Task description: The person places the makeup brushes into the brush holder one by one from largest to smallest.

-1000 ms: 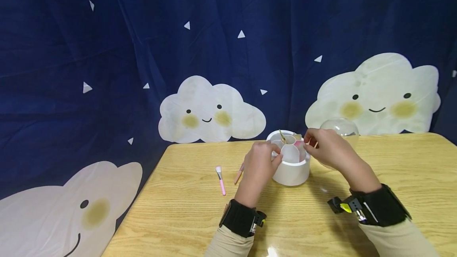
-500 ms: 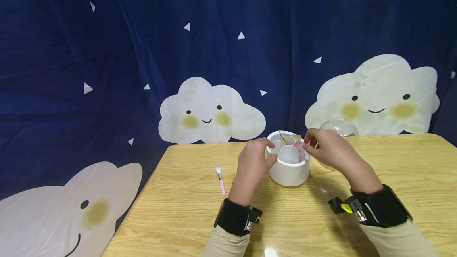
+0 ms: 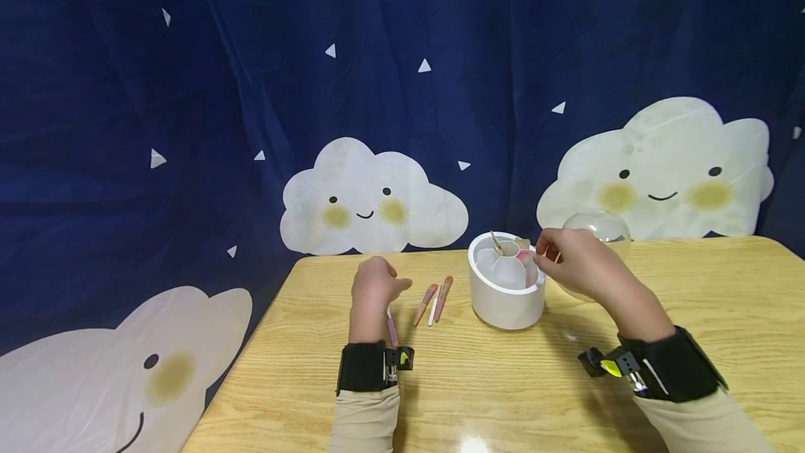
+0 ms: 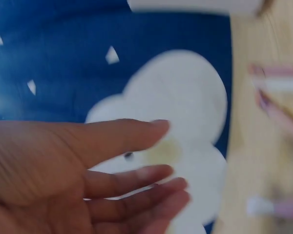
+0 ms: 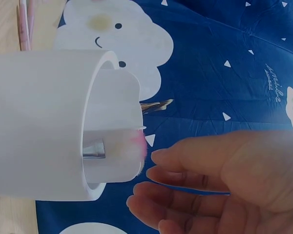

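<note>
A round white makeup brush holder with petal-shaped compartments stands on the table. My right hand hovers at its right rim, fingers loosely bent and holding nothing; the right wrist view shows a gap between fingertips and holder. Inside the holder are a brush with pink-tipped bristles and a golden-brown brush tip. Left of the holder, my left hand is over the table with thumb and fingers apart and nothing between them. It partly covers a pink-handled brush, whose white head shows in the left wrist view.
Between left hand and holder lie two brownish-pink brushes, one left and one right, with a white-handled one between them. A clear dome stands behind my right hand. A dark blue cloud-print curtain hangs behind the table.
My left hand has moved left, from the holder's left rim to over the pink-handled brush. The several brushes its arm covered now show. My right hand has stayed in place.
</note>
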`<move>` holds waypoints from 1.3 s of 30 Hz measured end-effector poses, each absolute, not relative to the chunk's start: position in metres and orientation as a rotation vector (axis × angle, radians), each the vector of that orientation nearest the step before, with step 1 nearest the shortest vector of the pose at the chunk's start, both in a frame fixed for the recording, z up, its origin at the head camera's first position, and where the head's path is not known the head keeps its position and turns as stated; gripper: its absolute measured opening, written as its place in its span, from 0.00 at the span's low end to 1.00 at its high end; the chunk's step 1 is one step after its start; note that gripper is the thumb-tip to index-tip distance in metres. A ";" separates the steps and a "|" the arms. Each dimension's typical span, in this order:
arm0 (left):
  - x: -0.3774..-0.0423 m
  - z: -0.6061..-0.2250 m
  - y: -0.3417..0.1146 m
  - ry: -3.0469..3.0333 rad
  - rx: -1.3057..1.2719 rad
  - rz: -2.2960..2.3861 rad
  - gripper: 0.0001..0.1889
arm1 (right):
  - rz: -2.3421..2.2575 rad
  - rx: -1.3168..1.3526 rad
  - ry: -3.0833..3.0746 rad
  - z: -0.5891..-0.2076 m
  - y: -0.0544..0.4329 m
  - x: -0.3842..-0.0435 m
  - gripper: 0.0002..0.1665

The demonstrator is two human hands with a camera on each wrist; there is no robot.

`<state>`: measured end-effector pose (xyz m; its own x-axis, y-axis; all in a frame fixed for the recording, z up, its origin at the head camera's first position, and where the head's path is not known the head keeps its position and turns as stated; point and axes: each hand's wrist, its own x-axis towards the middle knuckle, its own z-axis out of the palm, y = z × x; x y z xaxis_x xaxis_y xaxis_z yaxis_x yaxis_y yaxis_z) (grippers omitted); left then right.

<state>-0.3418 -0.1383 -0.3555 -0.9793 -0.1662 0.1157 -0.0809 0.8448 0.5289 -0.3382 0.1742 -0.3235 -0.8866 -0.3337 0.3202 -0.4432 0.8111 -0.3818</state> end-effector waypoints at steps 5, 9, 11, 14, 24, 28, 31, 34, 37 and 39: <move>-0.343 -0.371 -0.162 -3.062 0.321 -0.796 0.18 | 0.668 0.609 -2.760 -0.324 0.174 -0.338 0.07; -0.342 -0.380 -0.170 -3.170 0.371 -0.807 0.16 | 0.667 0.617 -2.758 -0.324 0.174 -0.337 0.05; -0.342 -0.384 -0.171 -3.204 0.398 -0.810 0.15 | 0.666 0.620 -2.760 -0.324 0.174 -0.337 0.05; -0.342 -0.388 -0.172 -3.219 0.408 -0.793 0.13 | 0.664 0.625 -2.759 -0.325 0.173 -0.337 0.05; -0.347 -0.393 -0.172 -3.247 0.460 -0.771 0.09 | 0.660 0.653 -2.773 -0.327 0.174 -0.339 0.07; -0.348 -0.393 -0.173 -3.244 0.446 -0.782 0.09 | 0.658 0.647 -2.781 -0.328 0.174 -0.339 0.07; -0.349 -0.393 -0.173 -3.230 0.425 -0.783 0.09 | 0.659 0.644 -2.785 -0.328 0.174 -0.339 0.07; -0.348 -0.392 -0.174 -3.203 0.410 -0.805 0.13 | 0.659 0.645 -2.786 -0.328 0.174 -0.338 0.08; -0.347 -0.390 -0.175 -3.174 0.407 -0.842 0.17 | 0.659 0.643 -2.791 -0.327 0.174 -0.338 0.08; -0.347 -0.389 -0.175 -3.158 0.403 -0.874 0.17 | 0.661 0.642 -2.796 -0.327 0.173 -0.338 0.08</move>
